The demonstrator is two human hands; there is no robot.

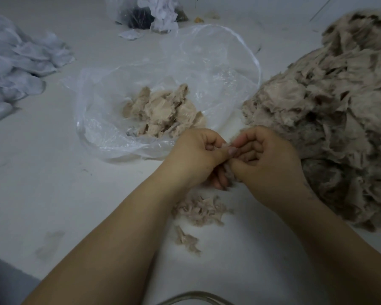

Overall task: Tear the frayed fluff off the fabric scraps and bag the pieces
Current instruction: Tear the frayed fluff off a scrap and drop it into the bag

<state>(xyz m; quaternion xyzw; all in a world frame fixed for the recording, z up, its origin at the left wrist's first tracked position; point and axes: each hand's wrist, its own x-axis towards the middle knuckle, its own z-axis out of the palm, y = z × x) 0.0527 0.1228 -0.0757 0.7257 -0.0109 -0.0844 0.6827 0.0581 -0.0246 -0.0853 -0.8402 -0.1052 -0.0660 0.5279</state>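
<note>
Beige scrap (228,170) sat pinched between your left hand (194,159) and right hand (271,164), both curled tight on it just before the open plastic bag (110,137), likely so cleaned pieces could drop in.

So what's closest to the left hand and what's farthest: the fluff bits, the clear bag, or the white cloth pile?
From the left hand:
1. Fluff bits, just below the hands.
2. Clear bag, just ahead-left; nearly as close.
3. White cloth pile, far left.
</note>
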